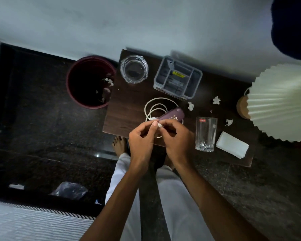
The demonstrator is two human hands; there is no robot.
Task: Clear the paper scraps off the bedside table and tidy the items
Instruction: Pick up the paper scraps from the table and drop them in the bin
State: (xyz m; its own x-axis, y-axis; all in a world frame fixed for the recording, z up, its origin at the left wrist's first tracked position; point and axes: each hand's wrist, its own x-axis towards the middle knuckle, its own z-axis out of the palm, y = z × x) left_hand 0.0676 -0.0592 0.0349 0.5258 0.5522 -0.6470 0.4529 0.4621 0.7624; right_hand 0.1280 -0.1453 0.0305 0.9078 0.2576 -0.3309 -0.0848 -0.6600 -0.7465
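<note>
Over the near edge of the worktop (pixel 125 108), just in front of the tumbler (pixel 206 133), both hands meet. The left hand (pixel 141 145) and right hand (pixel 177 141) pinch one small white scrap (pixel 159 125) between their fingertips, each grip nearly closed on it.

From the tumbler, three more scraps lie loose on the wood: one behind it (pixel 191 106), one farther back toward the lamp (pixel 216 100), one just beside it on the lamp side (pixel 229 122). A folded tissue pad (pixel 232 147) sits close on that same side. On the other side, the purple tube (pixel 172 115) lies across the coiled cable (pixel 156 108). The organiser (pixel 177 77) and ashtray (pixel 134 69) stand beyond. The bin (pixel 90 82), already holding scraps, stands on the floor off the worktop's far side from the tumbler.

Risk as I judge it: a piece this light could slip from the pinch on the way to the bin and land on the dark floor. Reaching for the remaining scraps, a wrist could knock the tumbler over.
</note>
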